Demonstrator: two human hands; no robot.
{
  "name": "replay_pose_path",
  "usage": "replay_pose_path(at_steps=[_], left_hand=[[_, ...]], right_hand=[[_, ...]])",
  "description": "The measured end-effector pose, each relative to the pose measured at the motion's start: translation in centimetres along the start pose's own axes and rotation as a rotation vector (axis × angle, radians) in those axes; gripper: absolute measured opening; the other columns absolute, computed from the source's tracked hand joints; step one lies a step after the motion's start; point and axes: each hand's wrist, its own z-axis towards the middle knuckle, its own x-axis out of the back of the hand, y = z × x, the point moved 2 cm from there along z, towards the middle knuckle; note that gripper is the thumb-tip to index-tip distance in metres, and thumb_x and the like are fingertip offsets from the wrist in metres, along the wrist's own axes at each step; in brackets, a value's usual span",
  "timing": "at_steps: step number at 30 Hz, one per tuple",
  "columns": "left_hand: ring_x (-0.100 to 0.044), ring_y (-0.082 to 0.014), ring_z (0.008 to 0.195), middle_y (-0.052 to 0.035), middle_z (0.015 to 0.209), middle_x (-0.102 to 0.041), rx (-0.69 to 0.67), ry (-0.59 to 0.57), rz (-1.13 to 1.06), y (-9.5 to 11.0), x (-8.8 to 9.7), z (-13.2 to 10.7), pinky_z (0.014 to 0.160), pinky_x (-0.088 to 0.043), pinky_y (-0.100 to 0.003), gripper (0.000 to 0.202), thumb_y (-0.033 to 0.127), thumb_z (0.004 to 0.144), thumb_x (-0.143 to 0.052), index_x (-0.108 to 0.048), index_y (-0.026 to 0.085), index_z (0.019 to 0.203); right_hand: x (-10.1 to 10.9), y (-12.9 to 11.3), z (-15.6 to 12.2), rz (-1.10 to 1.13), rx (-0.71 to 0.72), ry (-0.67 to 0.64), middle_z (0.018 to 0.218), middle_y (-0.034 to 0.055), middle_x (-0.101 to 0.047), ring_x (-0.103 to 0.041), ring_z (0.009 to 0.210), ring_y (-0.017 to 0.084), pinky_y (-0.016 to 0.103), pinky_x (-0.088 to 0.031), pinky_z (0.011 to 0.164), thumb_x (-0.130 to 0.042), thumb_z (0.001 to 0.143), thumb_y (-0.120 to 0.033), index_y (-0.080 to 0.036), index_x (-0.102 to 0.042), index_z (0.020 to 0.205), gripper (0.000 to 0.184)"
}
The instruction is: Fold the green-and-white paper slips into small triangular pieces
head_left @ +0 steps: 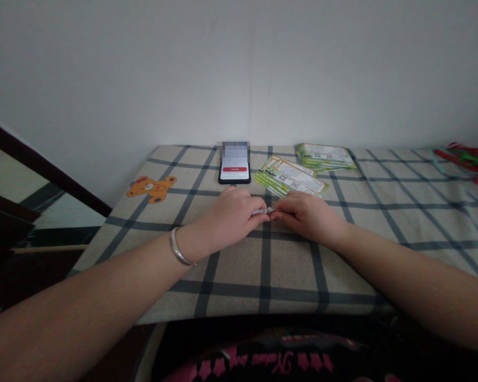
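The pale strip (pixel 261 211) sits at the middle of the frame, right in the small gap between your two hands, above the checked cloth on the worktop (pixel 235 270). Its visible length runs left to right across the frame, roughly in line with the gap, so one end goes to each of your hands. Most of what shows lies along the thumb and forefinger of your left hand (pixel 233 215), making that the nearer one; your right hand (pixel 313 215) meets the strip only at its right tip. What it is made of, and how much is hidden in your grasp, you cannot tell from here.

Both your hands are closed down, not spread: each pinches the strip between thumb and forefinger, the fingertips almost meeting, the other fingers curled behind and largely out of sight.

Just beyond your right hand, right of centre, lie the fanned green cards (pixel 292 180); whether your knuckles touch them is unclear. A second card stack (pixel 324 154) rests farther back, near the wall. The phone (pixel 235 171) lies beyond your left hand, at upper centre, its screen lit.
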Motion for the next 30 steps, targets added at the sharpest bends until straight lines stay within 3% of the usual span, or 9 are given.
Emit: replay_pose_path(at_steps=[8,14,22,30], left_hand=[[-0.06,-0.0194,0.077,-0.0039,0.077,-0.064,-0.042,-0.022,0.056,-0.4,0.2,-0.1,0.072,-0.04,-0.032,0.017,0.032,0.092,-0.059,-0.069,0.018,0.089],[-0.061,-0.0177,0.078,-0.0024,0.078,-0.065,-0.043,-0.058,-0.021,-0.8,0.8,0.0,0.076,-0.041,-0.032,0.018,0.025,0.094,-0.053,-0.068,0.019,0.086],[-0.057,-0.0132,0.063,0.0015,0.067,-0.063,-0.066,-0.139,-0.021,-1.0,2.0,-0.2,0.068,-0.037,-0.029,0.02,0.018,0.095,-0.046,-0.064,0.019,0.084],[-0.063,-0.013,0.068,0.0035,0.073,-0.069,-0.116,-0.154,-0.087,-1.7,1.6,-0.3,0.07,-0.038,-0.03,0.021,0.011,0.09,-0.046,-0.064,0.021,0.093]], right_hand=[[0.3,0.5,-0.1,0.023,0.047,-0.049,0.063,0.0016,-0.052,-0.046,0.064,0.014,0.027,-0.03,0.06,-0.046,0.098,-0.038,-0.017,-0.061,0.067,0.04],[0.6,1.0,-0.1,0.127,0.049,-0.065,0.059,-0.0007,-0.047,-0.043,0.059,0.011,0.026,-0.028,0.056,-0.046,0.097,-0.043,-0.017,-0.055,0.061,0.045],[1.1,0.7,-0.3,0.167,0.037,-0.106,0.07,0.0027,-0.057,-0.049,0.066,0.013,0.026,-0.035,0.062,-0.042,0.099,-0.034,-0.017,-0.061,0.074,0.035],[1.2,0.9,-0.3,0.106,0.067,-0.078,0.063,0.0017,-0.052,-0.047,0.065,0.014,0.027,-0.032,0.062,-0.042,0.099,-0.036,-0.017,-0.059,0.069,0.039]])
